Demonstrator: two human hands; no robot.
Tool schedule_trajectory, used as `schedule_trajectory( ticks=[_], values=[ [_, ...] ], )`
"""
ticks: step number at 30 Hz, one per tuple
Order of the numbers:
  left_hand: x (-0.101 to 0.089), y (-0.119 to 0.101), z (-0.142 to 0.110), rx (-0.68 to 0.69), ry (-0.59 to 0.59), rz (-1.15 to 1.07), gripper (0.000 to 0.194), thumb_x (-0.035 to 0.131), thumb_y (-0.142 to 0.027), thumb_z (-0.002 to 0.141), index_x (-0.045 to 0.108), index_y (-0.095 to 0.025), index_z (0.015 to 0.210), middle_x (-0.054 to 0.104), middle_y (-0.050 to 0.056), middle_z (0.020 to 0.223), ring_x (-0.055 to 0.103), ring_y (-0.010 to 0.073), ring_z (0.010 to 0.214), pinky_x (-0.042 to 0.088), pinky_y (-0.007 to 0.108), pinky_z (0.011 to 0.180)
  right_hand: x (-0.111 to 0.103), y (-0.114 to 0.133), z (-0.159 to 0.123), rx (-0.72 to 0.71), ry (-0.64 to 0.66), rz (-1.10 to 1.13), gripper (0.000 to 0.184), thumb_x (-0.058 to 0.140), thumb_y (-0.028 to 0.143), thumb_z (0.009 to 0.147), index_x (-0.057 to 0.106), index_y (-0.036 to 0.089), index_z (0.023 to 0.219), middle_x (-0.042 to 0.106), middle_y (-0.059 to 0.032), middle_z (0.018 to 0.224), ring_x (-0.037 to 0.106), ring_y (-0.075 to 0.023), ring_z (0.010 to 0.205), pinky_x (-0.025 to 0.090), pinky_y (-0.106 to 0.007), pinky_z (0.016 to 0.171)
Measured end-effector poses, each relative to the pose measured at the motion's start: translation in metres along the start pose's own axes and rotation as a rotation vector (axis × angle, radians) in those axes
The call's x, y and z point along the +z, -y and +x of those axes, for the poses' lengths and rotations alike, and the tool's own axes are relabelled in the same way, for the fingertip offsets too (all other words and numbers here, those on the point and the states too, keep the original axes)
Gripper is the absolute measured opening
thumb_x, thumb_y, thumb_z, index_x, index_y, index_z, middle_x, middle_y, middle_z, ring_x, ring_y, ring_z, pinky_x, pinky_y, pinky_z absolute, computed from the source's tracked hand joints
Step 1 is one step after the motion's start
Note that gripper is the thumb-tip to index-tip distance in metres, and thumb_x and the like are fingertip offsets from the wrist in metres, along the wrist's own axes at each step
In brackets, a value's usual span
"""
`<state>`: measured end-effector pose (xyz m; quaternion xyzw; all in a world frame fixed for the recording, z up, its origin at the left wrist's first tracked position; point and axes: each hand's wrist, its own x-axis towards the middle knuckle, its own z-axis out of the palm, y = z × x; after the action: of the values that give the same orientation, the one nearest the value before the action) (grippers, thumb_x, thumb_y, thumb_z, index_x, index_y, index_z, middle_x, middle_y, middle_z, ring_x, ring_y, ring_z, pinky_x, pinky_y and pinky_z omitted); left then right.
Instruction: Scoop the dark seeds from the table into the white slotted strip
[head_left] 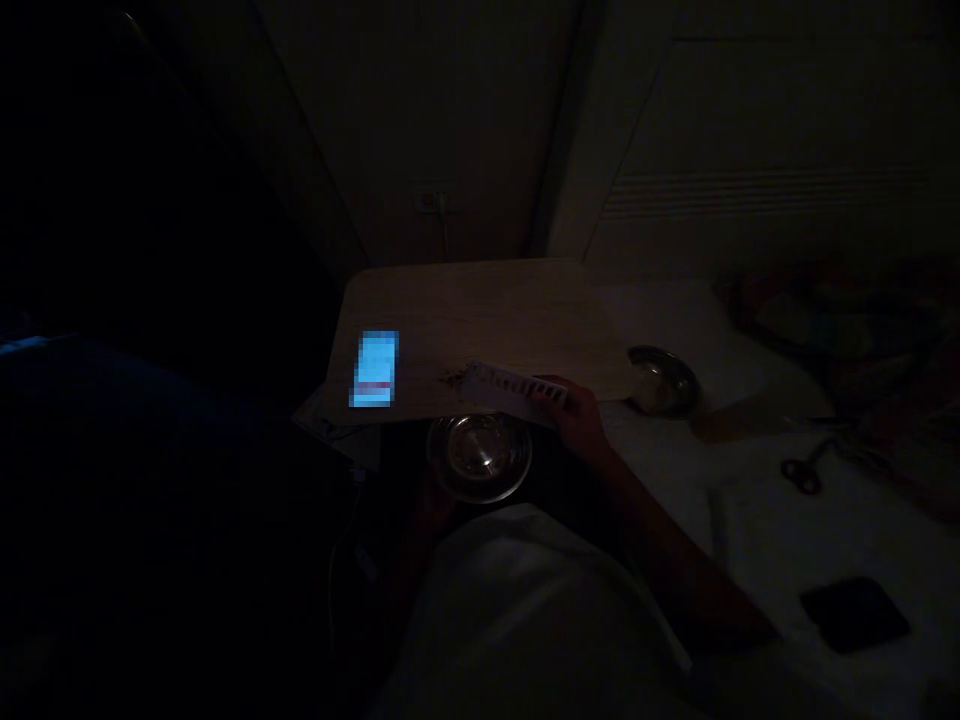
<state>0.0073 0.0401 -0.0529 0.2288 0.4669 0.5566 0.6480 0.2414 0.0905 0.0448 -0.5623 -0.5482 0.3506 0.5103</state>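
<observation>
At the tabletop [487,310], right hand [583,418] pinches white strip [506,392], left hand [435,500] grips bowl [480,452].

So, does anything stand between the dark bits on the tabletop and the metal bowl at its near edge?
Nothing visible: from the dark bits, the tabletop runs to its near edge, the metal bowl beyond. The white strip in the right hand lies right of the bits.

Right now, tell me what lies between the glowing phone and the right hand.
In the head view, small dark bits lie on the wooden board, then comes the white strip that the right hand holds.
</observation>
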Motion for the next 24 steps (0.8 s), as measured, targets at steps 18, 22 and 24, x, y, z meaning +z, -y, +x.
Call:
schedule_trajectory(
  ticks=[18,22,24],
  values=[
    [-0.004,0.004,0.008,-0.218,0.037,-0.149,0.032,0.057,-0.018,0.079,0.066,-0.017,0.11,0.059,0.003,0.125,0.031,0.0244,0.134,0.029,0.031,0.109,0.002,0.003,-0.002,-0.018,0.04,-0.002,0.022,0.063,0.036,0.078,0.07,0.023,0.094,0.072,-0.0023,0.092,0.066,-0.0195,0.083,0.052,-0.032,0.073],
    [-0.001,0.007,0.01,-0.229,0.034,-0.179,0.033,0.054,-0.023,0.083,0.063,-0.017,0.114,0.061,0.005,0.122,0.034,0.0242,0.132,0.031,0.03,0.107,0.002,0.004,-0.003,-0.022,0.05,0.002,0.022,0.063,0.035,0.078,0.07,0.023,0.095,0.072,-0.0023,0.093,0.066,-0.0196,0.084,0.052,-0.032,0.074],
    [0.0,0.01,0.013,-0.24,0.041,-0.198,0.034,0.053,-0.026,0.084,0.063,-0.016,0.115,0.061,0.007,0.121,0.036,0.0252,0.131,0.032,0.032,0.106,0.002,0.004,-0.004,-0.026,0.05,-0.008,0.022,0.062,0.034,0.078,0.07,0.022,0.094,0.072,-0.0024,0.093,0.066,-0.0196,0.084,0.052,-0.032,0.074]
  ],
)
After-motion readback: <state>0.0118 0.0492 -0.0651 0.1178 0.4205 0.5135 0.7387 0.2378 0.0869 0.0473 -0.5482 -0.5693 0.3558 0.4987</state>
